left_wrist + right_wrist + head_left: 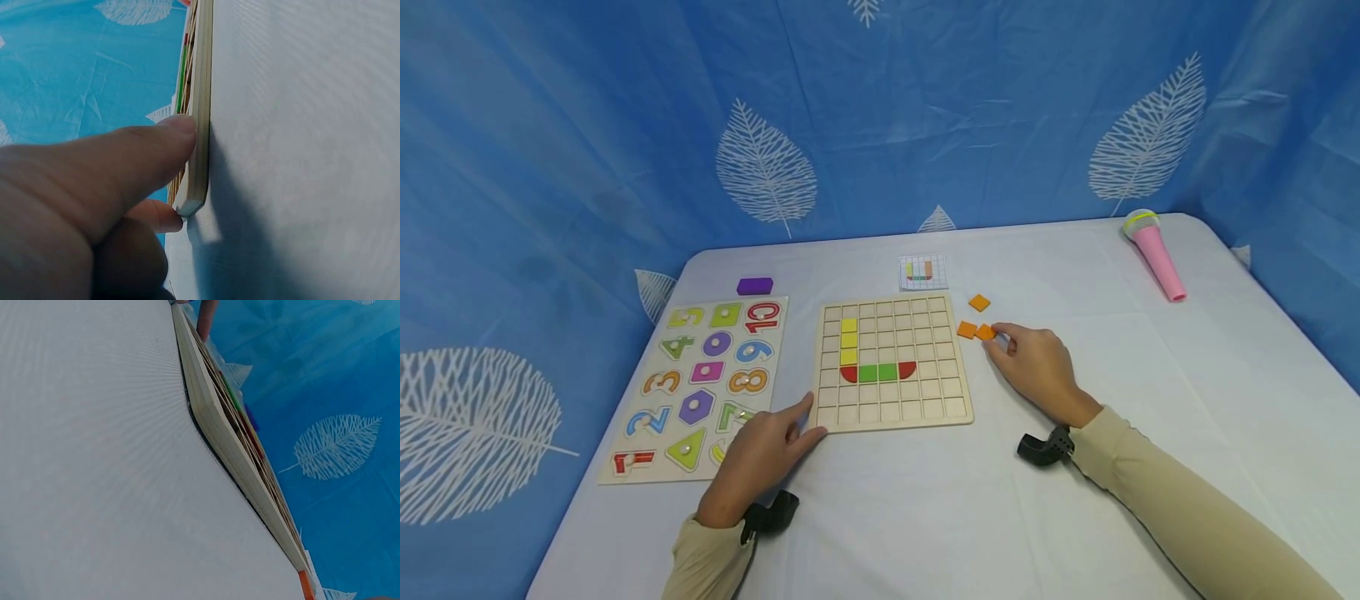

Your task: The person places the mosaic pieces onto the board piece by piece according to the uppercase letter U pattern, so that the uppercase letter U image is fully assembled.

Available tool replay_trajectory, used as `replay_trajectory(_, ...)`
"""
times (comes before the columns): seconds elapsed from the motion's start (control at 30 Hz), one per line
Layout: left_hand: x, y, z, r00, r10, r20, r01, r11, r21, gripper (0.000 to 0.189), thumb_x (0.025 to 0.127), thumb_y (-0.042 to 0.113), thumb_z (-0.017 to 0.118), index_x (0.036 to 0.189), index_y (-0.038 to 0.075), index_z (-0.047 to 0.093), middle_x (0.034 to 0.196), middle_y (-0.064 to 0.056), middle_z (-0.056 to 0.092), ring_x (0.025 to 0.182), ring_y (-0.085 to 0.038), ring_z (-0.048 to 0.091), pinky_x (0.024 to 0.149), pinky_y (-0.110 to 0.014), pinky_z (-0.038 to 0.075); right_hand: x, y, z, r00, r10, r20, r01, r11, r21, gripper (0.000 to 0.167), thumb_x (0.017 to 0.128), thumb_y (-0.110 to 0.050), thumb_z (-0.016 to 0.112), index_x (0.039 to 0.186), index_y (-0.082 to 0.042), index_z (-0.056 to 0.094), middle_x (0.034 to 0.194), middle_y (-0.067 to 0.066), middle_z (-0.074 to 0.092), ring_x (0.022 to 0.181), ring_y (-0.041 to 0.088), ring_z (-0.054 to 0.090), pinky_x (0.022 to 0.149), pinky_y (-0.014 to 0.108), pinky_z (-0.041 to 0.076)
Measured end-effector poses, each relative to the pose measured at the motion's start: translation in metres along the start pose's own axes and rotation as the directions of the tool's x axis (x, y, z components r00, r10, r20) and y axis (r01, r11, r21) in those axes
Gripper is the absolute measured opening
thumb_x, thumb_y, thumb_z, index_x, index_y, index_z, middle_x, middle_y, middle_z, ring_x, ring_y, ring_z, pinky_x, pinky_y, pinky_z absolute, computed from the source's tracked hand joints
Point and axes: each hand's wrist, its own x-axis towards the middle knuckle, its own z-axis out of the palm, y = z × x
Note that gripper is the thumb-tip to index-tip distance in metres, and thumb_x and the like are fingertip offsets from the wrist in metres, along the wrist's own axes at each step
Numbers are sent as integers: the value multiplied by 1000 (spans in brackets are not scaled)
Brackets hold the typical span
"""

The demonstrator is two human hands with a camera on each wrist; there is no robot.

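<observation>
A wooden grid board (pixel 891 408) lies flat in the head view, carrying a column of yellow squares (pixel 848 340), green squares (pixel 877 372) and two red rounded pieces (pixel 907 369). My left hand (pixel 763 454) holds the board's near left corner between thumb and index finger; the left wrist view shows the thumb (pixel 169 140) against its edge. To the right of the board, my right hand (pixel 1037 371) pinches an orange square tile (pixel 984 332) with thumb and index finger. Two more orange tiles lie close by, one beside it (pixel 967 330) and one farther back (pixel 979 302).
A small pattern card (pixel 923 283) lies behind the board. On the left are a number-and-shape puzzle (pixel 658 375) and a purple block (pixel 755 287). A pink toy microphone (pixel 1159 258) rests at the far right. Blue leaf-printed cloth (pixel 940 125) hangs behind the white-covered table (pixel 925 517).
</observation>
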Motion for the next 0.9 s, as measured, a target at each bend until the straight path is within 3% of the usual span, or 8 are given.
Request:
replay_trajectory(0.33,0,1,0,999,31,-19,-31,999,9,63,93,35,77,145,5,58,54,6,38,45,-9,36,46,-23,27,-1,0,0,998,-12,-61,14,999,38,29,91,-20,76,113,-1,76,57,-3,51,46,12,41,45,31,31)
replay_trajectory(0.9,0,0,1,1000,-2,7,2,1000,-1,63,94,35,76,146,6,56,55,5,39,47,-9,37,47,-24,28,0,-4,0,997,-15,-81,24,994,111,29,92,-17,76,116,-2,76,56,-4,47,45,11,38,46,30,31)
